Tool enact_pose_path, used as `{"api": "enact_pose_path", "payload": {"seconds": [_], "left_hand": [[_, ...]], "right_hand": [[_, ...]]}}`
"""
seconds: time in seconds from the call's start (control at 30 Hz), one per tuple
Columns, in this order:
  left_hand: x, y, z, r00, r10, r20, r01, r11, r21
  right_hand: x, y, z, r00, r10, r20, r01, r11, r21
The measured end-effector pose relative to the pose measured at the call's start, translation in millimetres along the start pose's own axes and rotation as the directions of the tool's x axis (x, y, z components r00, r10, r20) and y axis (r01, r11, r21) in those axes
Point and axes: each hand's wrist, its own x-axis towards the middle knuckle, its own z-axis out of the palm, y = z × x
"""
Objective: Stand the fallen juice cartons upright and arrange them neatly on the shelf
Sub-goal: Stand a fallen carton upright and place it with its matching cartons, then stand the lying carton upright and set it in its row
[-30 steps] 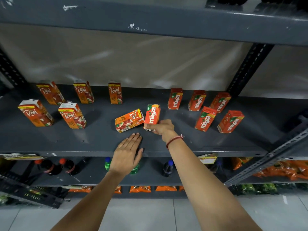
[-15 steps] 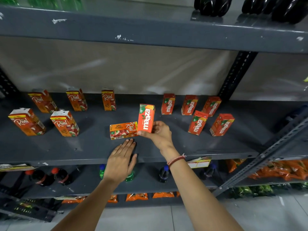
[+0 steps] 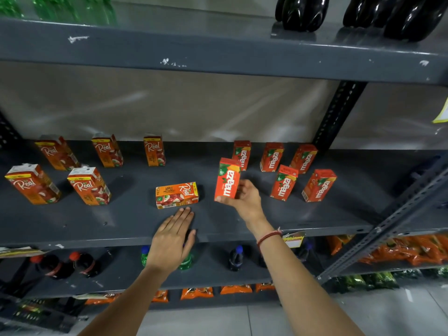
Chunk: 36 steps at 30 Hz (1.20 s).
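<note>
My right hand [image 3: 244, 202] grips a red Maaza carton [image 3: 227, 180] and holds it upright at the middle of the grey shelf [image 3: 121, 221]. A Real apple carton [image 3: 177, 195] lies on its side just left of it. My left hand [image 3: 173, 236] rests flat on the shelf's front edge, fingers apart, just below the fallen carton and not touching it. Several Real cartons [image 3: 88, 185] stand upright at the left. Several Maaza cartons [image 3: 283, 182] stand upright at the right.
A slotted black upright post [image 3: 337, 117] rises at the back right, and a grey diagonal brace [image 3: 388, 226] crosses the right front. An upper shelf [image 3: 218, 52] carries dark and green bottles. Below are soda bottles [image 3: 235, 258] and orange snack packs [image 3: 400, 248].
My right hand has lifted the Maaza carton from beside the fallen Real carton and carried it rightward, upright. The Real carton now lies squarer to the shelf edge. My left hand stays put.
</note>
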Motion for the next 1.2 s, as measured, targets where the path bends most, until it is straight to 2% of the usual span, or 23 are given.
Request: {"api": "enact_pose_path", "payload": {"seconds": [0.17, 0.5, 0.63, 0.73, 0.77, 0.83, 0.87, 0.9, 1.0, 1.1, 1.2], "left_hand": [[0.2, 0.2, 0.1, 1.000, -0.005, 0.001, 0.005, 1.000, 0.011], [-0.1, 0.1, 1.1, 1.000, -0.009, -0.004, 0.009, 1.000, 0.013], [-0.4, 0.5, -0.6, 1.000, -0.014, 0.014, 0.014, 1.000, 0.014], [-0.5, 0.5, -2.7, 1.000, -0.018, 0.024, 0.018, 1.000, 0.016], [-0.3, 0.4, -3.2, 1.000, -0.016, 0.026, 0.016, 1.000, 0.017], [-0.1, -0.3, -3.6, 1.000, -0.007, 0.025, 0.006, 1.000, 0.017], [-0.5, -1.4, -3.7, 1.000, -0.003, 0.025, 0.003, 1.000, 0.018], [-1.2, -3.2, -4.3, 1.000, -0.002, 0.026, 0.002, 1.000, 0.017], [-6.2, -13.8, -8.1, 1.000, -0.003, 0.030, 0.004, 1.000, -0.017], [-14.2, -28.9, -16.0, 1.000, -0.011, 0.007, 0.011, 0.999, -0.040], [-20.6, -46.9, -24.6, 0.997, -0.061, -0.038, 0.059, 0.997, -0.055]], "right_hand": [[17.7, 7.9, -35.9, 0.999, -0.016, -0.051, 0.004, 0.974, -0.227], [33.8, 19.5, -54.2, 1.000, 0.005, -0.010, -0.009, 0.929, -0.371], [32.5, 24.9, -49.1, 0.999, 0.015, -0.051, -0.033, 0.926, -0.375], [17.6, 29.5, -38.3, 0.978, -0.034, -0.207, -0.034, 0.947, -0.318], [8.9, 30.3, -32.6, 0.949, -0.076, -0.306, -0.022, 0.953, -0.304], [-10.5, 30.7, -18.5, 0.847, -0.160, -0.507, -0.001, 0.953, -0.303], [-20.4, 28.7, -9.9, 0.800, -0.195, -0.567, 0.010, 0.950, -0.312], [-28.6, 27.3, 0.2, 0.785, -0.200, -0.586, 0.015, 0.952, -0.304], [-41.2, 19.4, 35.9, 0.873, -0.071, -0.482, -0.035, 0.978, -0.207], [-45.1, -0.9, 71.0, 0.957, 0.100, -0.272, -0.153, 0.971, -0.182], [-45.0, -17.5, 104.9, 0.972, 0.215, -0.090, -0.228, 0.957, -0.177]]}}
